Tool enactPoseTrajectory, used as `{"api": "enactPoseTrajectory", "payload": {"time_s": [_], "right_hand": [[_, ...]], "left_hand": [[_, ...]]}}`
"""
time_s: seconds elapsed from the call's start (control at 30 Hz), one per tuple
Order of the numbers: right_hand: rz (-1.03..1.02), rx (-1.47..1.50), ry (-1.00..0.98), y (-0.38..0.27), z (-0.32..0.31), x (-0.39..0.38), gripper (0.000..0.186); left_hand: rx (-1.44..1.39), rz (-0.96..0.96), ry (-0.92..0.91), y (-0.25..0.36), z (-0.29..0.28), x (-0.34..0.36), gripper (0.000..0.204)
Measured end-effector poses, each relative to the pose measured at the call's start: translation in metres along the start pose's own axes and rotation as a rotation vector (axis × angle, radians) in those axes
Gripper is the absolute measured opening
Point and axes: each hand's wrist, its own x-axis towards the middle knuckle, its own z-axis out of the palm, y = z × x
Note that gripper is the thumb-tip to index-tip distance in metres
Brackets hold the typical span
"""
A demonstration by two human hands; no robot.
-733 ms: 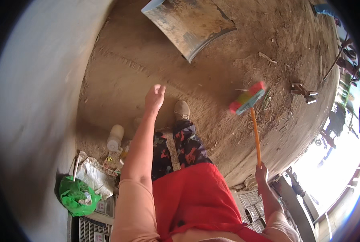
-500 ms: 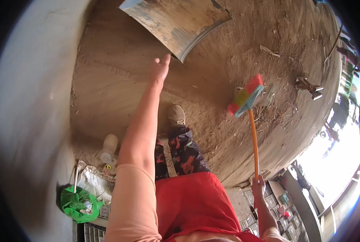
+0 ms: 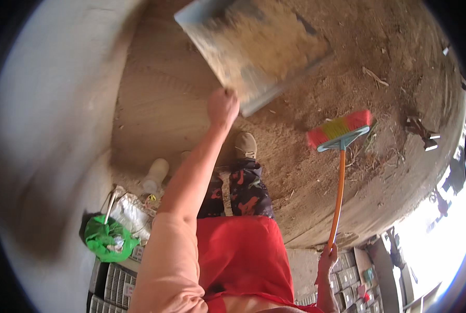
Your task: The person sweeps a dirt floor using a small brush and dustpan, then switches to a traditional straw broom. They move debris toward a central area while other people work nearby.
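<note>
Held scuffed panel (image 3: 269,55) in left hand (image 3: 224,107), with fingers curled tightly over the near-left edge, close to the near corner; probably gripped there as the part most easily reached with the arm stretched forward. Found panel ahead of the shoe (image 3: 246,145), over the earth floor (image 3: 157,107); could not determine tilt or contact with floor from this angle. Noted blur along the panel outline. Held broom (image 3: 342,129) in right hand (image 3: 327,256), low beside the hip, with fingers wrapped around the near end of the orange handle (image 3: 339,201); judged this end grip useful for long reach on the right, without crowding the left arm. Saw red and yellow bristles turned away from the body, right of the panel and near dry scraps (image 3: 374,76); could not tell whether touching floor or just above. Noted green bag (image 3: 101,242) and white sack (image 3: 131,211) side by side near the wall (image 3: 50,130), with pale container (image 3: 156,175) lying just ahead; presumably placed along that side to stay clear of both feet and broom. Noted dark metal piece (image 3: 421,134) well right of the panel; could not establish reason for its position.
</note>
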Motion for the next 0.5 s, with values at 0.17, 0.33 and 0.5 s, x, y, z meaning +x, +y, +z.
{"api": "enactPoseTrajectory", "payload": {"time_s": [0.17,0.33,0.5], "right_hand": [[-0.124,-0.049,-0.105,-0.072,-0.004,-0.022,0.028],[-0.415,-0.258,-0.277,-0.199,0.05,0.006,0.037],[-0.647,-0.516,-0.613,-0.366,0.157,0.007,0.041]], "left_hand": [[-0.079,-0.168,-0.121,-0.044,-0.119,-0.16,0.04],[-0.227,-0.45,-0.052,-0.063,-0.212,-0.298,0.034],[-0.396,-0.579,0.105,-0.057,-0.254,-0.356,0.037]]}}
